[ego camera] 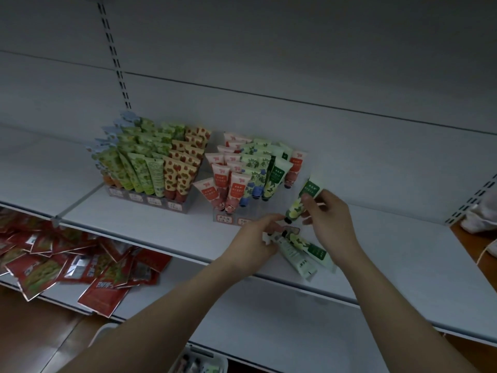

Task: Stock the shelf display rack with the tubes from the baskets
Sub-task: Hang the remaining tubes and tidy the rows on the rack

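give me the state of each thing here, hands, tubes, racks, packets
right hand: pinches one green tube, cap down
left hand: grips spare tubes lying flat
right rack: part filled, right front gap
left rack: filled, tubes standing cap down
red packets: loose heap, lower shelf

The single head-worn camera looks forward and down from close range at a white shelf [166,227]; display racks [150,200] stand toward 11 o'clock, forearms enter from 6 o'clock
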Available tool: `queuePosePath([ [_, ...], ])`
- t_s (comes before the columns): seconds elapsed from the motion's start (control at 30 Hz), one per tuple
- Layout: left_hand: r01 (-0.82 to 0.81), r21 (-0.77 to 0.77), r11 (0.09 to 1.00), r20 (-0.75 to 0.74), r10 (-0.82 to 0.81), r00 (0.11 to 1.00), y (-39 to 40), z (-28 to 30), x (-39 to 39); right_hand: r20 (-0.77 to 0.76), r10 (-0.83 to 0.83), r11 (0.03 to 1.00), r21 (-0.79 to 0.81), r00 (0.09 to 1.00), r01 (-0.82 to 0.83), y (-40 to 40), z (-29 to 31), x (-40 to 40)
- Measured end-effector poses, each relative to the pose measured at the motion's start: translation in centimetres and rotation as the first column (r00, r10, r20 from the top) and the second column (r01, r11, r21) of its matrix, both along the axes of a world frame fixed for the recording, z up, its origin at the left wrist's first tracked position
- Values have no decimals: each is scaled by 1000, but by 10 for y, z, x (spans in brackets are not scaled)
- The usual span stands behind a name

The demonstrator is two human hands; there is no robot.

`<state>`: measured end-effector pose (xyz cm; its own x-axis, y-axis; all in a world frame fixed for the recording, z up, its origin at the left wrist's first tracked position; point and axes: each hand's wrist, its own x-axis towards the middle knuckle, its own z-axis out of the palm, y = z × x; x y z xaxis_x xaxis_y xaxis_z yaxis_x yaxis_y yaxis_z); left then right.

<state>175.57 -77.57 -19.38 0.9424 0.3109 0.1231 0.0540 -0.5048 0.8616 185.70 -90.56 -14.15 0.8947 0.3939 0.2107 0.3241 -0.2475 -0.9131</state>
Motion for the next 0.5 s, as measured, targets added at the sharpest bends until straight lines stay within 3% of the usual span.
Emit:
queuePosePath([
  [0.1,27,176,984,28,-32,999,-3,-1,1,64,6,1000,25,998,-7,11,7,17],
  [0.23,-67,394,917,207,-18,978,-1,-5,3,180,2,999,45,984,-11,27,13,41],
  [0.33,-175,466,868,285,39,958,5,-6,11,222,8,997,76,975,-26,37,10,51],
  [0.5,-271,492,827,261,157,953,0,0,25,266,20,995,87,964,-45,47,-7,56],
])
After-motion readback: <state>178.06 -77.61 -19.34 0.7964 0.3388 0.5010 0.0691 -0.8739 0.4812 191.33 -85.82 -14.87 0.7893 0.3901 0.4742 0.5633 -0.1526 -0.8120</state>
